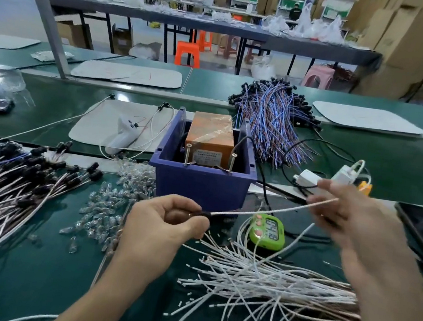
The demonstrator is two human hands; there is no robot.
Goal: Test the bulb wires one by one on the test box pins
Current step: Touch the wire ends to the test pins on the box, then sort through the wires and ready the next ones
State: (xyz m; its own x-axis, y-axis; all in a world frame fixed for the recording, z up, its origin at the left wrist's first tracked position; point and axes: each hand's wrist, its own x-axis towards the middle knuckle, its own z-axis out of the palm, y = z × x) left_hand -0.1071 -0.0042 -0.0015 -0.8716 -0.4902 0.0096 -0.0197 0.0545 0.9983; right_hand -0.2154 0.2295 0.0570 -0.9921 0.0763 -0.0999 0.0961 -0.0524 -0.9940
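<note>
Above the green bench, from the head view, I hold one bulb wire (pixel 260 210) stretched between both hands, just in front of the blue test box (pixel 202 183) and below its two upright pins (pixel 187 154). My left hand (pixel 168 221) pinches the black holder (pixel 202 213) at one end between thumb and curled forefinger. My right hand (pixel 352 217) is blurred, but its fingers appear closed on the white lead near the free tip. I judge this wire light and limp, so it will sag unless gripped close to the bare ends. The holder is the firm part to steer by. More wires lie heaped (pixel 283 284) under my right forearm.
</note>
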